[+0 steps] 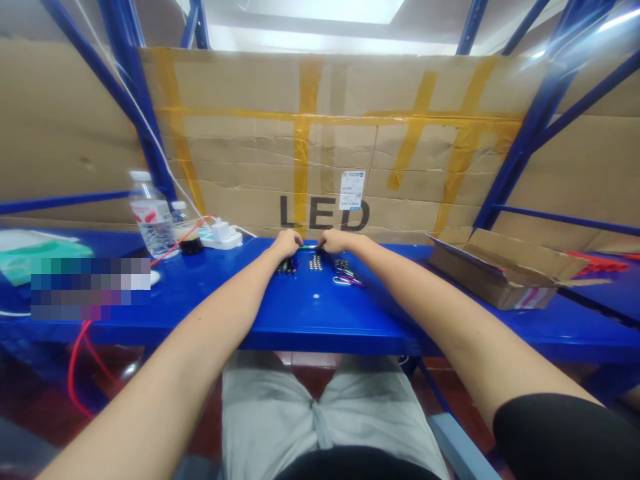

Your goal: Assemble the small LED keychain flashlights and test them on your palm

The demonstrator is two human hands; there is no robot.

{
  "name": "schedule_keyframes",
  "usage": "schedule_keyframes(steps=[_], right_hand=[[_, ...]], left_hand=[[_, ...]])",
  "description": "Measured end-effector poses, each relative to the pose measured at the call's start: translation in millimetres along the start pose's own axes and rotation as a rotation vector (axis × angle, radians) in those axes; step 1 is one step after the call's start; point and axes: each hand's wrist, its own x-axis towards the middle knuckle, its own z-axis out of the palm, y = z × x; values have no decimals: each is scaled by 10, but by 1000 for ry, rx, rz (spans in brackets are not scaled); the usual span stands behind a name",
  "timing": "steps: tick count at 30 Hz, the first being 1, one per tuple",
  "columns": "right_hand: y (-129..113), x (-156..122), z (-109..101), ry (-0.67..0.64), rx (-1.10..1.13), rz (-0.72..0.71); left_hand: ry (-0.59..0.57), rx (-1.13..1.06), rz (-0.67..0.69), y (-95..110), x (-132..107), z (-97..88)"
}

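My left hand [289, 244] and my right hand [333, 241] reach to the back of the blue table [300, 313], fingers bent and closed. A thin green and silver stick-like thing [309, 247] spans the gap between them, its ends at my fingertips. Below my left hand lie several dark, slim cylinders [287, 269], partly covered by it. Small silver pieces [315, 263] form rows in the middle. Near my right hand are small dark round pieces [341, 265] and a few coloured carabiners [349, 278]. One small pale piece [316, 296] lies closer to me.
A large cardboard sheet [240, 167] closes off the back. At left stand a water bottle [153, 217], a dark-filled bottle [189, 233], a power strip [223, 238] and a green tissue pack [45, 253]. An open cardboard box [493, 277] sits at right.
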Motion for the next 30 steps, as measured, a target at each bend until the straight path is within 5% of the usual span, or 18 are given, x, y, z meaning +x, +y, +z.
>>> schedule_keyframes(steps=[16,21,27,30], right_hand=[[174,20,155,99,54,58],[175,-85,80,149,63,-6],[155,-575,7,265,70,-121],[128,-803,21,306,184,-76]], left_hand=[[-126,208,25,31,-14,-21],[-158,200,77,163,-57,-276],[-708,279,206,388,-249,-708],[-798,338,151,419,-306,-728]])
